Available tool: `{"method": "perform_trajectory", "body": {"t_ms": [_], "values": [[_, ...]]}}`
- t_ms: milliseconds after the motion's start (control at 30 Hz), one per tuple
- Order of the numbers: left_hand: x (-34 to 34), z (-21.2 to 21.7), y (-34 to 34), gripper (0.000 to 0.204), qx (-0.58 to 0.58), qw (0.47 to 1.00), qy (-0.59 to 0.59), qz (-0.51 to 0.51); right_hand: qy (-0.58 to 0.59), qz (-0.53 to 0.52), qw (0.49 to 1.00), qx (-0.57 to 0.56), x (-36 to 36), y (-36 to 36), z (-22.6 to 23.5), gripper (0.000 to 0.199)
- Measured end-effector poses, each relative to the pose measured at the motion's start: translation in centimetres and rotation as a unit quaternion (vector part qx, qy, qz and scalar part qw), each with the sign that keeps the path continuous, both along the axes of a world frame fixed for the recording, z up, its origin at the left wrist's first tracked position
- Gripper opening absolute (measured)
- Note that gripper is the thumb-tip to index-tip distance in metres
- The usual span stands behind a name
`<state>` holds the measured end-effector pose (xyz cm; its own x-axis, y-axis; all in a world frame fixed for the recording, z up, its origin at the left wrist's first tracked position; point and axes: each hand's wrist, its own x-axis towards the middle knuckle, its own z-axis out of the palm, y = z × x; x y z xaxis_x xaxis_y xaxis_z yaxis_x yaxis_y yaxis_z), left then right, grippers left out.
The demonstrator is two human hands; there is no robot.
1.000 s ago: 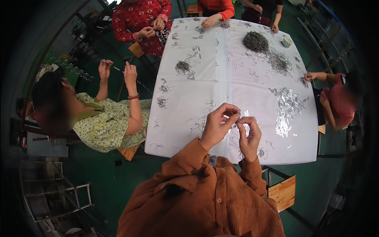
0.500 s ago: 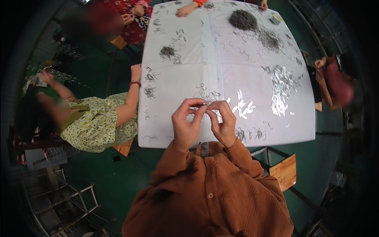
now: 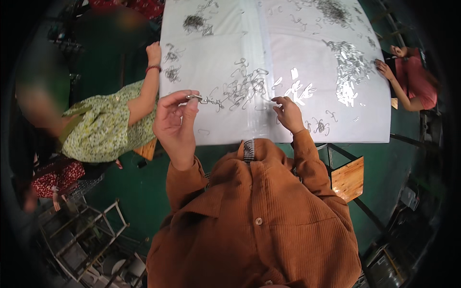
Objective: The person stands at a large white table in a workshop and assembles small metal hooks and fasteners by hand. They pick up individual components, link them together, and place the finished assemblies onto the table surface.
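Raised over the near left of the table, my left hand [image 3: 174, 120] pinches a small silvery metal piece [image 3: 193, 97] between thumb and fingertips. Bent wires [image 3: 211, 102] show right beside its tip; whether they are joined to the piece I cannot tell. My right hand [image 3: 289, 114] is low over the near edge, its index finger and thumb stretched left and a little apart. Just left of those fingertips lies a loose spread of thin S-shaped wire hooks [image 3: 247, 89]. Beyond my right hand are a few flat shiny strips [image 3: 300, 91].
A white-covered table [image 3: 211, 55] fills the space ahead. A larger heap of shiny strips [image 3: 350, 72] lies at the right, with dark hook piles [image 3: 193, 22] farther off. One person's forearm [image 3: 150, 79] rests at the left edge; another's hand [image 3: 383, 68] is at the right. A wooden stool [image 3: 348, 178] stands near right.
My hands, together before, have parted: the left moved left and up with the metal piece, the right moved right toward the strips and hooks. The view has shifted, and the person at right now touches the table.
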<state>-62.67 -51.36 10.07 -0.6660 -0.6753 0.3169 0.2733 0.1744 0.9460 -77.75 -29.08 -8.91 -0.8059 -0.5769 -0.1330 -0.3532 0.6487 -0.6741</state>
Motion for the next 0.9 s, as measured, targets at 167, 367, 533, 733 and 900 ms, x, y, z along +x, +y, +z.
{"method": "perform_trajectory", "body": {"t_ms": [167, 367, 533, 733, 900], "values": [[2.3, -0.3, -1.2, 0.019, -0.011, 0.999, 0.0, 0.052, 0.01, 0.158, 0.985, 0.063, 2.1, -5.0, -4.1, 0.059], [4.7, -0.9, -1.5, 0.02, 0.001, 0.995, -0.003, 0.097, 0.003, 0.242, 0.934, 0.262, 0.8, -10.2, -4.3, 0.083], [6.4, -1.0, -1.5, 0.019, 0.002, 0.993, -0.01, 0.116, 0.014, 0.268, 0.932, 0.242, 0.8, -12.0, -3.8, 0.077], [8.1, -0.6, -1.3, 0.02, 0.02, 0.991, -0.001, 0.131, 0.035, 0.351, 0.907, 0.232, 4.6, -14.2, -4.6, 0.066], [9.3, -0.9, -1.4, 0.02, 0.01, 0.989, 0.005, 0.145, 0.051, 0.327, 0.923, 0.195, 5.5, -12.1, -4.3, 0.06]]}}
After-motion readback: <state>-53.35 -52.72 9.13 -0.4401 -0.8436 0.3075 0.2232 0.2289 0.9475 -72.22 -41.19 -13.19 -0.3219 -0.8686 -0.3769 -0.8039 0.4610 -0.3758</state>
